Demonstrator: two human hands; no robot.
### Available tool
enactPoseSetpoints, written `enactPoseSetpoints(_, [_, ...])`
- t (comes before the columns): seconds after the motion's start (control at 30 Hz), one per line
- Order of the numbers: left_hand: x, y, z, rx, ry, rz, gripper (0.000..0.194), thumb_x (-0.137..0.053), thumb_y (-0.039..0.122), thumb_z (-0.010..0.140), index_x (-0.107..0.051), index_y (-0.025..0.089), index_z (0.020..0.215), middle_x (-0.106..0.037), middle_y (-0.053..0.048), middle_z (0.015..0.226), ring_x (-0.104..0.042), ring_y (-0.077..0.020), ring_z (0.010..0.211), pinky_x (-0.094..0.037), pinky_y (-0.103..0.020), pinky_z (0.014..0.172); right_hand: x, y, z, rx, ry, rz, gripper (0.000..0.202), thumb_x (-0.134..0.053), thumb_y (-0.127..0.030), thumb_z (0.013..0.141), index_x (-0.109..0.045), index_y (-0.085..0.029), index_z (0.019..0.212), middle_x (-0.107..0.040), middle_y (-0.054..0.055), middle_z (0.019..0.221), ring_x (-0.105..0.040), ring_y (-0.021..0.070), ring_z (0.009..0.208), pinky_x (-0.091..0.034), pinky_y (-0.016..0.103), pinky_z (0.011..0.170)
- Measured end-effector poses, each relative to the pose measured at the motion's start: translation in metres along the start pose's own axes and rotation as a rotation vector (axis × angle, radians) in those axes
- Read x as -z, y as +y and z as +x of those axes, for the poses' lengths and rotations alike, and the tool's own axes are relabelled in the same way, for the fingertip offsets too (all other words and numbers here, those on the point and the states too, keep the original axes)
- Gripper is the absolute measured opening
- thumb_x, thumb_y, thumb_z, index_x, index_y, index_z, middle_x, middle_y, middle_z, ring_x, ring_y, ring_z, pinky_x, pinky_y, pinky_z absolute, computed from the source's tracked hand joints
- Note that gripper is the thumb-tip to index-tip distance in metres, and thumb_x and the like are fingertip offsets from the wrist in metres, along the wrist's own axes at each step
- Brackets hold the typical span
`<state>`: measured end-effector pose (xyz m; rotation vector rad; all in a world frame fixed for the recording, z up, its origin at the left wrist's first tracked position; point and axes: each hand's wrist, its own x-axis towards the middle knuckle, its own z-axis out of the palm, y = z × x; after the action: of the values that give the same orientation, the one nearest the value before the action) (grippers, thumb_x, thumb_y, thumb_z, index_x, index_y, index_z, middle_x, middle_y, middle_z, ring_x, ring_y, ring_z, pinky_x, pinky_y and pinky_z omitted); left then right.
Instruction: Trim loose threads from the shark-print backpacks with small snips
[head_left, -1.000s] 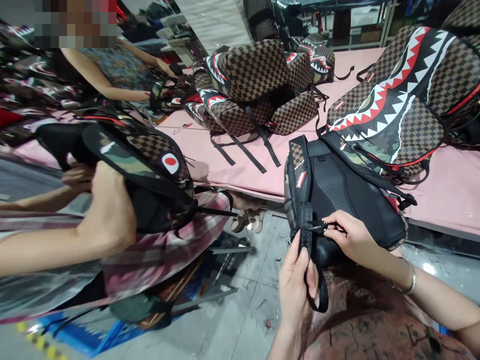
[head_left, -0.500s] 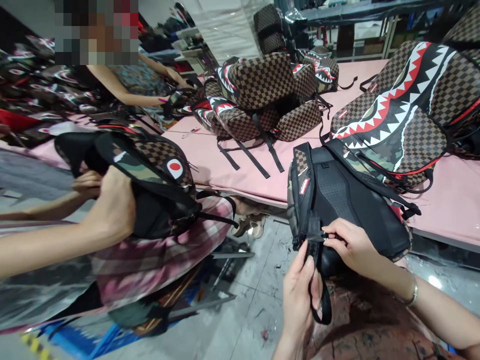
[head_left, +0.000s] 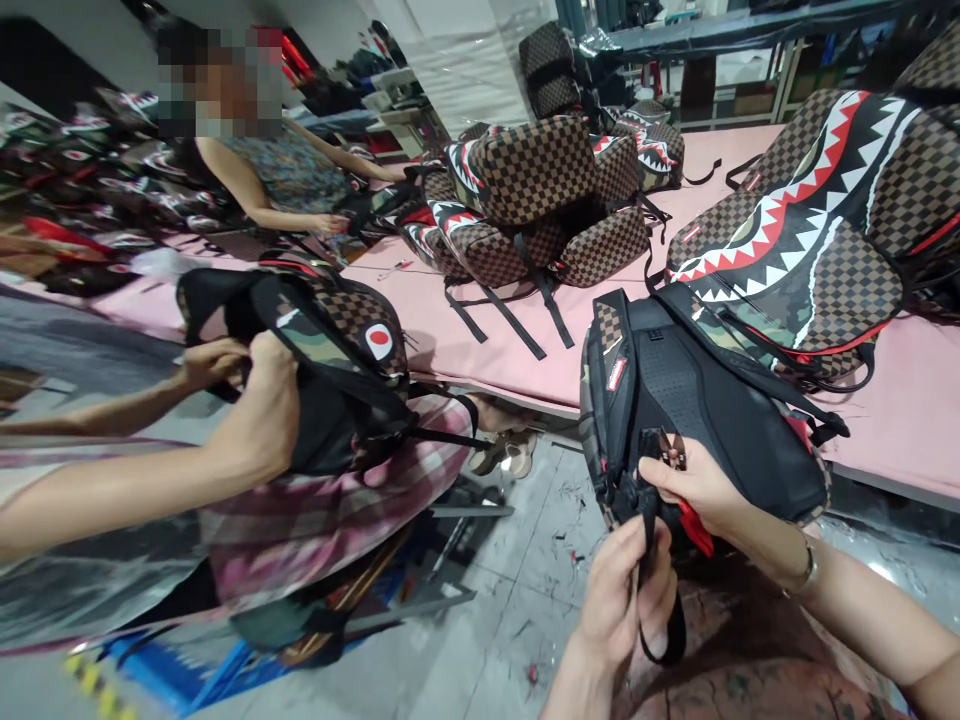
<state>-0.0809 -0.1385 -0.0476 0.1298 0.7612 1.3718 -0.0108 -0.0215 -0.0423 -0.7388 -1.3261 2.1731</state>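
While, in the head view, the backpack is resting against the person's lap, its black strap could probably twist if either pinch loosens, since the left hand is clamping it in closed fingers and the right hand is pinching it higher up, exact contact kinda hidden.

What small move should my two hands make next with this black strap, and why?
Probably ease the black strap straight with the left hand, while the right hand steadies it above: it sags in a loose loop below the left hand, and the right hand is closed near its upper part, over the backpack.
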Motion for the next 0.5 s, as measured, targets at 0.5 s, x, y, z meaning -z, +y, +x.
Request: enactPoseSetpoints(0.5, [-0.001, 0.011, 0.001, -0.372, 0.621, 0.294, 0.033, -0.077, 0.031, 0.056, -0.068, 0.013, 0.083, -0.067, -0.001, 0.063, -0.06, -0.0117, 0.051, -0.049, -0.021, 0.05, 0.028, -0.005, -0.021, 0.707, 0.166, -1.287, 0.02, -0.047, -0.028, 0.086, -0.057, -0.017, 0.099, -0.062, 0.008, 0.091, -0.053, 0.0196, 0.084, -0.039, 0.033, 0.077])
